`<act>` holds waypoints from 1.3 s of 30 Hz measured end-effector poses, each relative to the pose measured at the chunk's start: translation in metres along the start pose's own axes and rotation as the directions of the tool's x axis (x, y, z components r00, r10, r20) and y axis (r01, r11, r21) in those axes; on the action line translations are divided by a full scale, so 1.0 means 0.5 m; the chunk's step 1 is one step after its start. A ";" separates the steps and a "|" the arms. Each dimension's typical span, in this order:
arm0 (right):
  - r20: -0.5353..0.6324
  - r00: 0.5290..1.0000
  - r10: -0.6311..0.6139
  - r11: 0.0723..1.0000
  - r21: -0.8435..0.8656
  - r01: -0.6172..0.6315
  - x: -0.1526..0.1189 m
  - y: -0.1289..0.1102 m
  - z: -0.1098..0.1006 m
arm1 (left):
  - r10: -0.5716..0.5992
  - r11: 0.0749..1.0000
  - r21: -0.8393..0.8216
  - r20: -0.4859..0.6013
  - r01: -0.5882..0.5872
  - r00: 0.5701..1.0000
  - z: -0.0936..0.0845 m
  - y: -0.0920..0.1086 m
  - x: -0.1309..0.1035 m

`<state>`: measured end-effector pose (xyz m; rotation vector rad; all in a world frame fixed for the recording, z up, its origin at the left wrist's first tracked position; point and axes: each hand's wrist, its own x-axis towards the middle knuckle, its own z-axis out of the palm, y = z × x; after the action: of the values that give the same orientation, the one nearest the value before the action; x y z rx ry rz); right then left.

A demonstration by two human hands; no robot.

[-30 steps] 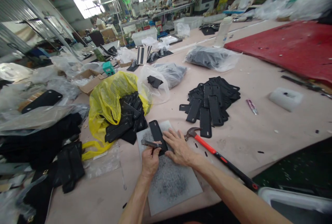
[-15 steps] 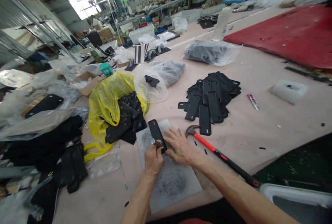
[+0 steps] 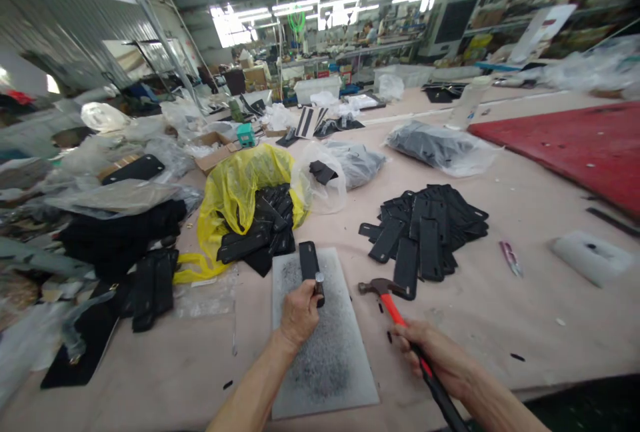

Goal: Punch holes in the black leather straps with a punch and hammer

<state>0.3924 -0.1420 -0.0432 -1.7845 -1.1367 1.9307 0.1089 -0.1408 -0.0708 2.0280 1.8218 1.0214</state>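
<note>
Head view: strip (image 3: 309, 260), black, lies flat on the far part of the board (image 3: 350, 365), its far end poking slightly past the board's edge. Punch (image 3: 319, 280), short, metal, stands roughly upright over the strip's near end. Left hand (image 3: 300, 312) closed round it, thumb and fingers pinched. Tip hidden; cannot tell whether it touches the strip.

Right hand (image 3: 435, 349) wrapped round the handle of the hammer (image 3: 395, 309), to the right of the board. Hammer head at the near edge of the pile (image 3: 425, 232) of black strips; cannot tell if raised or resting.

Risks, as judged: no hand pins the strip, so it could swivel or creep if the punch drags on it. A tilted punch would mark off-line or skid. Fingers sit close under the small punch top; a glancing hammer blow could catch them. Hammer head so near the pile that a sideways sweep could snag and scatter strips.

Further out: yellow bag (image 3: 240, 179) with more black strips, left and beyond the board; clear bag (image 3: 320, 199) beside it. Snips (image 3: 511, 259) and white roll (image 3: 593, 257) right of the pile. Red sheet (image 3: 565, 145) at far right of the table (image 3: 190, 379).
</note>
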 end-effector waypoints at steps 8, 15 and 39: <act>-0.233 0.629 -0.741 0.666 -0.371 0.647 -0.152 -0.240 0.028 | -0.017 0.999 0.036 0.000 0.017 1.000 0.001 0.000 -0.002; 0.205 0.494 -0.845 0.099 -0.848 0.521 -0.191 -0.295 0.058 | 0.012 1.000 0.023 -0.045 -0.011 0.999 0.004 -0.006 -0.002; 0.076 0.723 -0.687 0.394 -0.797 0.458 -0.124 -0.255 0.028 | -0.006 0.999 -0.050 -0.033 0.004 0.999 0.003 -0.013 -0.002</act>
<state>0.3535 -0.1049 0.0889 -1.5079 -2.3314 0.7292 0.1048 -0.1401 -0.0760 1.9884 1.7979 1.0941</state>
